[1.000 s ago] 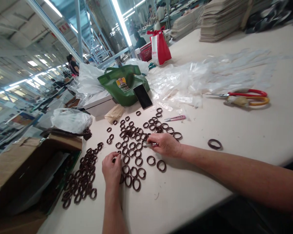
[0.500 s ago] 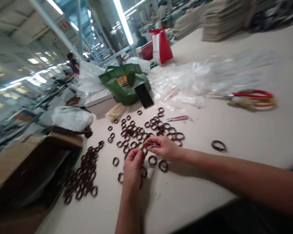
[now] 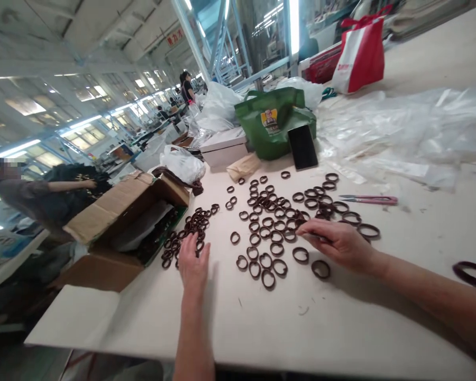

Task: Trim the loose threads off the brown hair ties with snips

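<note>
In the head view, dark-brown rings (image 3: 267,202) lie loose across the counter (image 3: 230,323), some flat and single, others overlapping, with a tighter pile of rings (image 3: 188,225) just beside the open cardboard box (image 3: 111,206). The left hand (image 3: 194,259) is at the near edge of that pile, thumb standing apart from loosely bent fingers; whether the fingertips touch a ring is hidden. The right hand (image 3: 337,241) is narrow, fingertips pinched on a slim grey tool (image 3: 315,236), mostly covered by the fingers, at the near right of the loose spread. Good handling here probably means a light fingertip grip on one ring at a time, since the piled ones overlap and could drag their neighbours. The strip of bare counter between the pile and the spread is worth keeping, so that the two groups do not mix. The tool's tip is best angled off the rings and away from the left hand. The pink-handled thread snips (image 3: 375,199) lie beyond the right hand, apart from the rings.
</note>
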A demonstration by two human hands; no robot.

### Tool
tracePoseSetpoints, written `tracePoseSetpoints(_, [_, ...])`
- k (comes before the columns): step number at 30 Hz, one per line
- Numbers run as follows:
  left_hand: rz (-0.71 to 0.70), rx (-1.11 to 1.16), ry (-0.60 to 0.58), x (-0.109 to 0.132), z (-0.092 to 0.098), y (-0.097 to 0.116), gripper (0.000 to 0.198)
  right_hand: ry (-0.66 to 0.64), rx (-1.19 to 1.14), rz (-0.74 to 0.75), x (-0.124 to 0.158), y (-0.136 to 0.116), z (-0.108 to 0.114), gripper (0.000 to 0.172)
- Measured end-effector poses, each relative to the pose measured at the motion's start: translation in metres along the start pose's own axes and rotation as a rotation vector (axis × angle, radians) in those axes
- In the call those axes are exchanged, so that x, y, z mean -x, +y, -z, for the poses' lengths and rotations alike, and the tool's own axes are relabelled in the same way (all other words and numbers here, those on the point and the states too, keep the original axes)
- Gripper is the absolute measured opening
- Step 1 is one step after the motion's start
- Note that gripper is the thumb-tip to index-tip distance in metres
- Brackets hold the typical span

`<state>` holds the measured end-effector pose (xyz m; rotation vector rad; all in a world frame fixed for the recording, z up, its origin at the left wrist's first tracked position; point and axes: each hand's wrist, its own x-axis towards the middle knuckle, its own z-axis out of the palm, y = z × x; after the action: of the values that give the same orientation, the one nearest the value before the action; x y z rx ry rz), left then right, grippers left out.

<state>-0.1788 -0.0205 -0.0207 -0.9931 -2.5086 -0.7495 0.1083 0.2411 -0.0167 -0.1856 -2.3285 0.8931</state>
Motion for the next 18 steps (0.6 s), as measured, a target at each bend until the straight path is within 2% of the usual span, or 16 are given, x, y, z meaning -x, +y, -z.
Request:
tracePoseSetpoints(2, [0.058,-0.057,-0.003,0.0,0.005,-0.036,0.054,-0.036,0.01,0.071,0.001,-0.003,-0.002,0.02])
tracePoseSetpoints(5, [0.105,-0.086,-0.082,0.001,0.003,-0.059,0.061,-0.039,0.011,0.152,0.003,-0.018,-0.014,0.021])
tracePoseSetpoints(7, [0.119,-0.088,-0.128,0.001,-0.003,-0.057,0.062,-0.094,-0.027,0.228,0.004,-0.039,-0.031,0.023])
tracePoseSetpoints(10, [0.128,-0.091,-0.145,-0.008,-0.013,-0.044,0.062,-0.329,-0.108,0.34,0.009,-0.078,-0.07,0.023])
tracePoseSetpoints(13, [0.111,-0.095,-0.133,-0.023,-0.018,-0.03,0.062,-0.506,-0.116,0.33,0.009,-0.107,-0.115,0.023])
tracePoseSetpoints(16, [0.073,-0.079,-0.124,-0.036,-0.024,-0.022,0.059,-0.546,-0.008,0.247,-0.002,-0.109,-0.146,0.024])
tracePoseSetpoints(18, [0.032,-0.052,-0.11,-0.04,-0.029,-0.019,0.055,-0.494,0.09,0.163,-0.014,-0.097,-0.152,0.023])
